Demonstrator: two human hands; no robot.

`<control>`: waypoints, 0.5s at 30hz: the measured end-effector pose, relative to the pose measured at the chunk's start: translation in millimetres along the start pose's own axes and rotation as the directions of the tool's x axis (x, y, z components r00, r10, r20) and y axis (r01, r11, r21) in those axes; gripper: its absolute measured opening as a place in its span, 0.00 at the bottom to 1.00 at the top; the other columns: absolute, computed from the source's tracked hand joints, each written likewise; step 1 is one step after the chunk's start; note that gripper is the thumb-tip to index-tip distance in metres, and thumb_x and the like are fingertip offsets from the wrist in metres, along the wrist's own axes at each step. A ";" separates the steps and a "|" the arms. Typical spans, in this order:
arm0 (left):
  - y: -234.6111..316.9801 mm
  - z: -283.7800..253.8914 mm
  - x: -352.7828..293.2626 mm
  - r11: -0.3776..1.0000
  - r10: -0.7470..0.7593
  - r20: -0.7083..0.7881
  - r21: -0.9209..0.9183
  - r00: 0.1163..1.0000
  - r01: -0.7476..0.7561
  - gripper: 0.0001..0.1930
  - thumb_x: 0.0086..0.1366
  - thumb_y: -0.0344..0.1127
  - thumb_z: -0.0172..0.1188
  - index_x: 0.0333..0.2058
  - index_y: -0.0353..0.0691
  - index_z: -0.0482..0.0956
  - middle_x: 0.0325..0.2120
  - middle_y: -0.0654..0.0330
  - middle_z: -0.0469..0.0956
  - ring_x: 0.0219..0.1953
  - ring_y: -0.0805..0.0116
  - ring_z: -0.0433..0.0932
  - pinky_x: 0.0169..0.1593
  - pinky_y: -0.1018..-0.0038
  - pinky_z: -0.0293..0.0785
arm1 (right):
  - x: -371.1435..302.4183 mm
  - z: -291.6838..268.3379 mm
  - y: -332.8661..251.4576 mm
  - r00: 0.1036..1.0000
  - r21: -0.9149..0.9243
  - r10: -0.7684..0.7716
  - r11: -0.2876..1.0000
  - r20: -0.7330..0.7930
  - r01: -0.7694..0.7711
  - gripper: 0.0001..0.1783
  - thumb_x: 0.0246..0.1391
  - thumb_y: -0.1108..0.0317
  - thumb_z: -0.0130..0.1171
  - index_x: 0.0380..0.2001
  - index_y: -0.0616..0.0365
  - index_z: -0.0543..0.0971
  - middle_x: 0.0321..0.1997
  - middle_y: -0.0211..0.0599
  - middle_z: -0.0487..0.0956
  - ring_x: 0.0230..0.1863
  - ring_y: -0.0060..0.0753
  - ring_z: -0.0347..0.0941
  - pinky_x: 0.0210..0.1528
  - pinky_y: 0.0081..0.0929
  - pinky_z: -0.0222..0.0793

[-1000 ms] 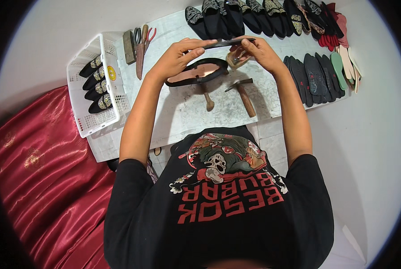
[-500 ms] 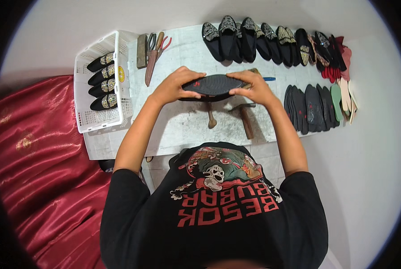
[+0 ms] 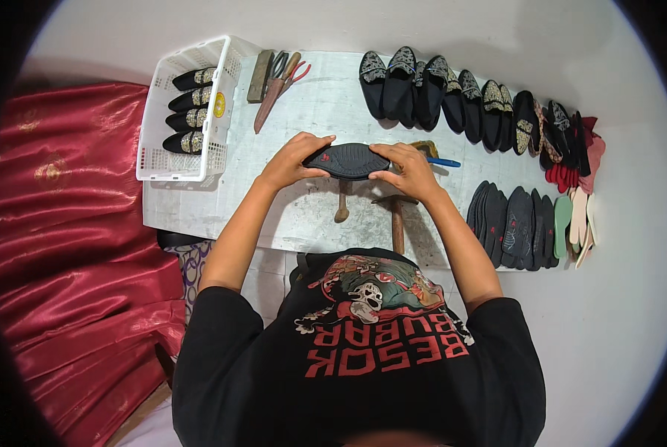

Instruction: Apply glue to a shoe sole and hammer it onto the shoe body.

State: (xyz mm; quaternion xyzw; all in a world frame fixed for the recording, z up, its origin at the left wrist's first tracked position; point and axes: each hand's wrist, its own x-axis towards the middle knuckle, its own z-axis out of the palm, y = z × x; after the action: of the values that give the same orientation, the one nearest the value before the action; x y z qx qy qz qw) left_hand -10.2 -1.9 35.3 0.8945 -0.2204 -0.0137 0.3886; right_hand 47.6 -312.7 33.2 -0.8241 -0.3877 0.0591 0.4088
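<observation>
Between my two hands I hold a black shoe sole (image 3: pixel 348 162) level above the table, its ribbed face with a small red mark turned up. My left hand (image 3: pixel 301 160) grips one end, thumb on the near edge and fingers on the far edge. My right hand (image 3: pixel 406 170) pinches the other end the same way. Whether an upper is joined beneath the sole is hidden. Below it a wooden-handled tool (image 3: pixel 342 203) lies on the white table (image 3: pixel 303 223). Near my right wrist is a hammer (image 3: pixel 398 223) with a wooden handle.
A white plastic basket (image 3: pixel 145 149) with black embellished shoes stands at left. Beside it lie a block (image 3: pixel 259 77), a sheathed knife (image 3: pixel 268 104) and red-handled pliers (image 3: pixel 297 74). Black slip-on shoes (image 3: pixel 429 100) line the back; loose soles (image 3: pixel 519 227) lie at right, near a blue pen (image 3: pixel 443 162).
My view has shifted, so the table's things sit lower and mostly further right. Both hands keep their grip on the sole, which now lies flatter, its ribbed face more fully in view.
</observation>
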 end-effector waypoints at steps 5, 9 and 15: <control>-4.0 -1.7 -1.7 1.000 -0.024 0.014 0.009 1.000 0.024 0.44 0.44 0.42 0.78 0.63 0.44 0.73 0.48 0.58 0.81 0.48 0.56 0.75 0.54 0.62 0.74 | -3.0 1.0 -0.6 1.000 0.002 0.005 1.000 0.001 -0.005 0.32 0.48 0.51 0.71 0.54 0.56 0.81 0.55 0.41 0.82 0.53 0.46 0.77 0.56 0.39 0.71; -13.3 -4.7 -5.3 1.000 -0.004 0.026 -0.025 1.000 0.004 0.44 0.45 0.43 0.77 0.63 0.44 0.72 0.48 0.57 0.80 0.49 0.55 0.75 0.55 0.61 0.73 | -2.6 5.3 0.6 1.000 -0.027 0.003 1.000 0.004 -0.003 0.32 0.49 0.51 0.71 0.55 0.55 0.81 0.56 0.40 0.82 0.53 0.45 0.77 0.57 0.39 0.70; -31.5 -12.2 -16.2 0.999 -0.023 0.012 -0.040 1.000 0.023 0.44 0.46 0.41 0.77 0.64 0.44 0.71 0.49 0.56 0.80 0.51 0.55 0.75 0.57 0.62 0.73 | -4.4 8.1 -3.7 0.999 -0.057 0.038 0.998 -0.004 -0.038 0.32 0.49 0.52 0.71 0.55 0.55 0.80 0.58 0.37 0.81 0.54 0.45 0.77 0.58 0.39 0.69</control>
State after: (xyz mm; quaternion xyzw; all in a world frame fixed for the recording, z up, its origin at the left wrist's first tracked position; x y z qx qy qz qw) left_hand -10.4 32.1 19.4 0.8890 -0.2118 -0.0276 0.4051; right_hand 39.1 -309.3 29.5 -0.8427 -0.3730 0.0545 0.3845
